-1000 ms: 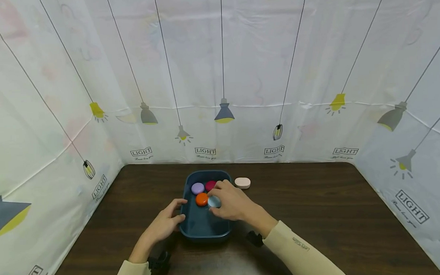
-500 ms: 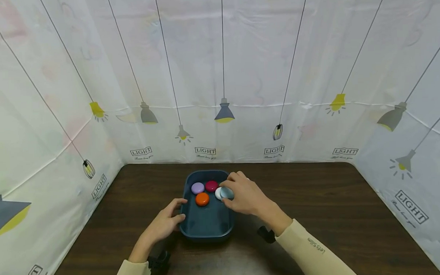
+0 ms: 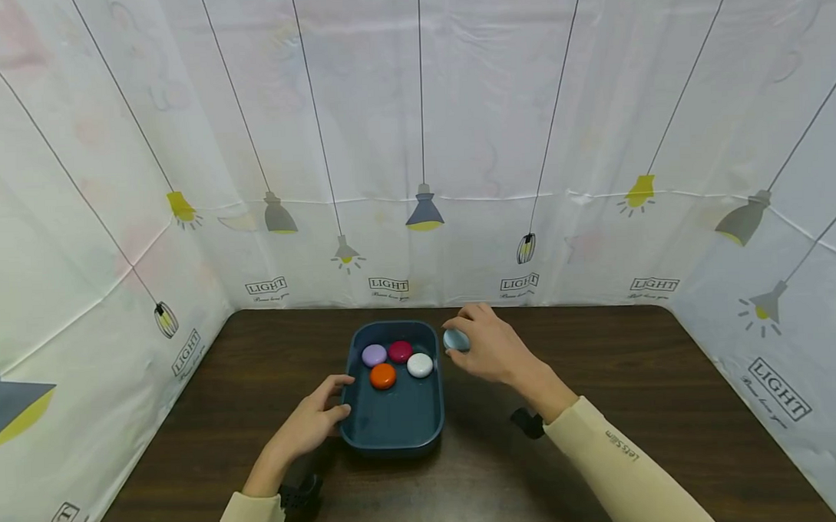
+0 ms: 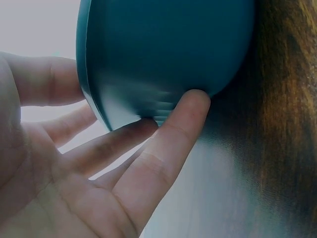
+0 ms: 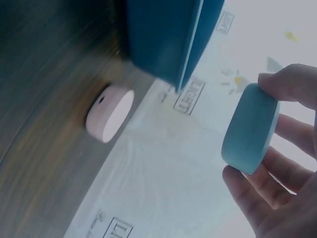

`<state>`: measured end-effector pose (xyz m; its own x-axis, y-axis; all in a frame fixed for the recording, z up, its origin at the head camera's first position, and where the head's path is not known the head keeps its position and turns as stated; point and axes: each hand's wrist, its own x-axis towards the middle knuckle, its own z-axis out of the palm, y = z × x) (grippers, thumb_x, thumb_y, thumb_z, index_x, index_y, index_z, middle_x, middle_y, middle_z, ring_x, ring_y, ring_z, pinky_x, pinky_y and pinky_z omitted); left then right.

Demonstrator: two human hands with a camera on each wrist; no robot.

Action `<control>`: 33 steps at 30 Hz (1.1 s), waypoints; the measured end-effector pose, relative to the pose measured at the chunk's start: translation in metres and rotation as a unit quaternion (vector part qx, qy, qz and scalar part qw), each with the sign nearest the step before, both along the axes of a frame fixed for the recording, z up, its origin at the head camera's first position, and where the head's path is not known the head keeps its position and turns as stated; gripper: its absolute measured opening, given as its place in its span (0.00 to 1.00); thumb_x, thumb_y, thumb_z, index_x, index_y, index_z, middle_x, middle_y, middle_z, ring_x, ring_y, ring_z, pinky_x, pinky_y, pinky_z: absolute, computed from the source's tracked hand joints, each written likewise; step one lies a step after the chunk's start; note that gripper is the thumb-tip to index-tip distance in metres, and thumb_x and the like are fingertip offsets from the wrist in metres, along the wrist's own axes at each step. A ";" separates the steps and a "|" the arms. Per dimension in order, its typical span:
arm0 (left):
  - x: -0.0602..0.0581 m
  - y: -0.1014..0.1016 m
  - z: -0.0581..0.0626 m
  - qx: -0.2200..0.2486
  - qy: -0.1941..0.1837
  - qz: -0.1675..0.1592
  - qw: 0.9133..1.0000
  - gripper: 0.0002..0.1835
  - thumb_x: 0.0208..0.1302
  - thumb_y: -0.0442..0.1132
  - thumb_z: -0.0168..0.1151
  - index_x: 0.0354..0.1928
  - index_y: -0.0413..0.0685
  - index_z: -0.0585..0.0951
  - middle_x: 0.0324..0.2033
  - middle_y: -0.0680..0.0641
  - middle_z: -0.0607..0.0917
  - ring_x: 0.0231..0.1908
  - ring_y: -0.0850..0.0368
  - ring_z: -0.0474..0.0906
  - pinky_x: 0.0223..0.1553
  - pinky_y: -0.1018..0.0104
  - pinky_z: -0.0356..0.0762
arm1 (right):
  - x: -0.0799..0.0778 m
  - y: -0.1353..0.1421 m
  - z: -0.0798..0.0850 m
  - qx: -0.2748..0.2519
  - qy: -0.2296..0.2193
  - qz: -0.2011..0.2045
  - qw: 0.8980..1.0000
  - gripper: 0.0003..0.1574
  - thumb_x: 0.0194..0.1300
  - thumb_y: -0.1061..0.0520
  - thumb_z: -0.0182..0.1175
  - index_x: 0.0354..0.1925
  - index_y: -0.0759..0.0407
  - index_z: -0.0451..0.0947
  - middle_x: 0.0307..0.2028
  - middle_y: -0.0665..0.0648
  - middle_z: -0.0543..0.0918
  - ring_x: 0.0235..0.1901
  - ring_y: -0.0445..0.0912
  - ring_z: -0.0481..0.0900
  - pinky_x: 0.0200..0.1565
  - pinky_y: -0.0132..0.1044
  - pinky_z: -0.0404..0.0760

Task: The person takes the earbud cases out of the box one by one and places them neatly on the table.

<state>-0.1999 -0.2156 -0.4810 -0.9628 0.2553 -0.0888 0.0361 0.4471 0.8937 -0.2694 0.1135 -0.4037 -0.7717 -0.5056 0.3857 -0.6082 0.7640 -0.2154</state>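
Where my cream sleeves (image 3: 250,520) reach in over the dark brown, wood-grain desk (image 3: 636,376), a black strap (image 3: 302,492) shows at each wrist. My left grip (image 3: 306,426) is spread and relaxed, 1 fingertip at the rim and others against the outer wall of a dark blue, round-cornered rectangular tray (image 3: 393,443). Inside it sit 4 smooth discs: nearest a glossy orange disc (image 3: 383,377), then a glossy white disc (image 3: 419,365) to its right, and beyond these a pale purple disc (image 3: 374,355) on the left with a crimson disc (image 3: 400,351) close beside it. Just past the tray's far right side, my right grip (image 3: 490,347) pinches a pale blue, matte oval block (image 5: 250,129) between thumb and fingers, apart from the tray and off the desk. Below it, seen from my right wrist, a thick, pale pink oval block (image 5: 110,114) with a small dark mark on its side rests on the desk near the tray. Farthest off, a white sheet (image 3: 357,102) rises, printed with hanging lamps and the word LIGHT.
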 end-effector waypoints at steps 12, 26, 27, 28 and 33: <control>-0.001 0.000 -0.002 0.007 0.003 -0.003 1.000 0.23 0.70 0.35 0.50 0.66 0.51 0.65 0.63 0.36 0.67 0.49 0.43 0.76 0.38 0.56 0.81 | -0.027 0.025 -0.007 -0.004 -0.008 -0.029 1.000 0.26 0.56 0.48 0.67 0.53 0.53 0.79 0.47 0.56 0.75 0.48 0.51 0.69 0.43 0.47 0.78; -0.002 -0.001 -0.003 0.014 -0.001 -0.001 1.000 0.23 0.70 0.35 0.52 0.65 0.52 0.66 0.64 0.36 0.66 0.48 0.43 0.76 0.38 0.56 0.81 | -0.059 0.047 -0.034 0.000 -0.041 -0.067 0.997 0.26 0.56 0.49 0.67 0.53 0.55 0.79 0.47 0.58 0.73 0.48 0.53 0.67 0.41 0.50 0.76; -0.002 -0.001 -0.002 0.014 -0.001 -0.002 1.000 0.23 0.70 0.35 0.52 0.65 0.52 0.65 0.64 0.36 0.66 0.49 0.43 0.76 0.38 0.56 0.81 | -0.060 0.047 -0.036 -0.001 -0.045 -0.070 0.997 0.26 0.56 0.49 0.67 0.52 0.56 0.79 0.48 0.58 0.73 0.48 0.54 0.67 0.41 0.50 0.76; -0.002 -0.001 -0.002 0.012 0.000 -0.003 1.000 0.23 0.70 0.35 0.51 0.65 0.52 0.65 0.64 0.36 0.66 0.49 0.43 0.76 0.38 0.56 0.81 | -0.061 0.048 -0.038 -0.002 -0.050 -0.071 0.996 0.26 0.56 0.49 0.67 0.52 0.56 0.79 0.48 0.59 0.74 0.49 0.54 0.67 0.41 0.51 0.76; -0.002 -0.002 -0.003 0.008 0.003 -0.005 1.000 0.23 0.71 0.35 0.51 0.66 0.51 0.65 0.63 0.36 0.67 0.48 0.43 0.76 0.39 0.56 0.81 | -0.069 0.051 -0.052 -0.002 -0.081 -0.082 0.993 0.27 0.55 0.50 0.67 0.52 0.58 0.79 0.49 0.61 0.74 0.49 0.56 0.67 0.42 0.51 0.76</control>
